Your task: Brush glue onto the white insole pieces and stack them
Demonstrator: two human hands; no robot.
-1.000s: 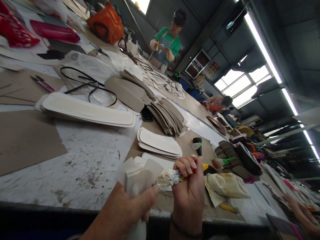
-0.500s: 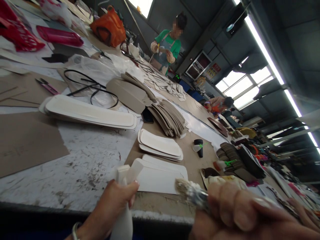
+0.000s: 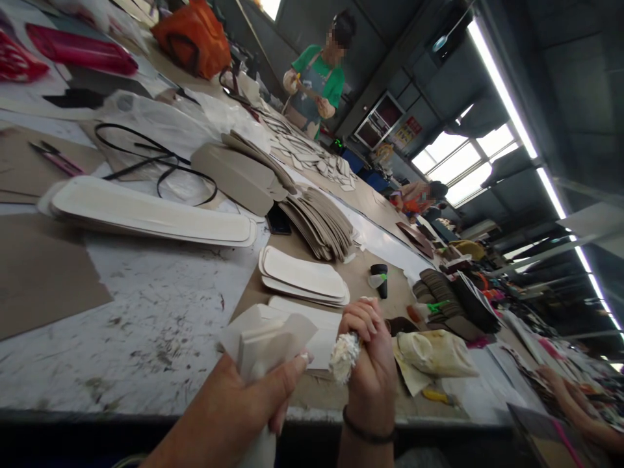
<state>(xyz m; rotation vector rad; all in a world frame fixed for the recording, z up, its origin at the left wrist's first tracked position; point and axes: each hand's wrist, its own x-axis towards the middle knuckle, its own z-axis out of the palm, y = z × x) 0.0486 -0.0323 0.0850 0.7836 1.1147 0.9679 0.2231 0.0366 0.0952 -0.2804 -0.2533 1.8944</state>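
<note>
My left hand (image 3: 246,400) is wrapped round a bundle of white sheet pieces (image 3: 266,341), its thumb pressed across them. At the top the pieces fan apart, and their lower end hangs below the table edge. Just to the right, my right hand (image 3: 373,354) is closed round a brush whose bristle end (image 3: 344,357) is thick with white paste. The brush's handle is hidden in the fist. Behind both hands lie flat white pieces (image 3: 324,328), partly covered by them, and a neat stack of white rounded panels (image 3: 305,276).
Long white panels (image 3: 156,208) lie at left beside a brown sheet (image 3: 43,270). Fanned brown pieces (image 3: 316,221) sit farther back. A small bottle (image 3: 377,281), a crumpled yellowish bag (image 3: 439,354) and a yellow-handled tool (image 3: 435,395) are at right. Another person's arm (image 3: 580,409) reaches in at right.
My right hand with the brush has moved left and away from the camera, beside my left hand. The white pieces in my left hand are fanned wider. The view has shifted slightly.
</note>
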